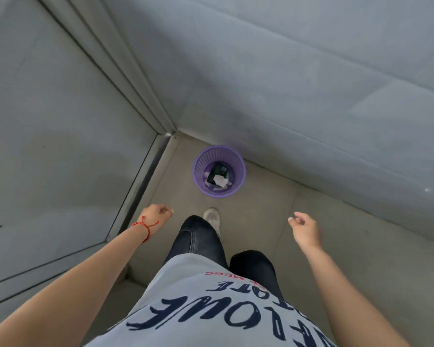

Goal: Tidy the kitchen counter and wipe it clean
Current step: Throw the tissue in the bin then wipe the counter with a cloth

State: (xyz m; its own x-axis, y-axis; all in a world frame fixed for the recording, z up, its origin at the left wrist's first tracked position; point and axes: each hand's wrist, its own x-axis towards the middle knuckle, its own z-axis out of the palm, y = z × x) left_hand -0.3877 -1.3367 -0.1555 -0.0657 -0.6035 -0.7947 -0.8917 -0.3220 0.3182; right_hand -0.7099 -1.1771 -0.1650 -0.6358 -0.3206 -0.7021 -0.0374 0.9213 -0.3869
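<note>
Wastebasket (219, 171), purple mesh, stands on floor (273, 221) in the corner near the wall, holding white crumpled paper and a dark packet (print unreadable). Left hand (157, 219) and right hand (305, 230) hang loosely curled, holding nothing. Shirt (198, 309) lettering partly legible: "MERC".

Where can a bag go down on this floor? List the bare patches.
Bare floor lies right of the purple bin, between it, the wall and the right hand. A narrower strip runs between the bin and the door track. It is tightest around the shoe.
</note>
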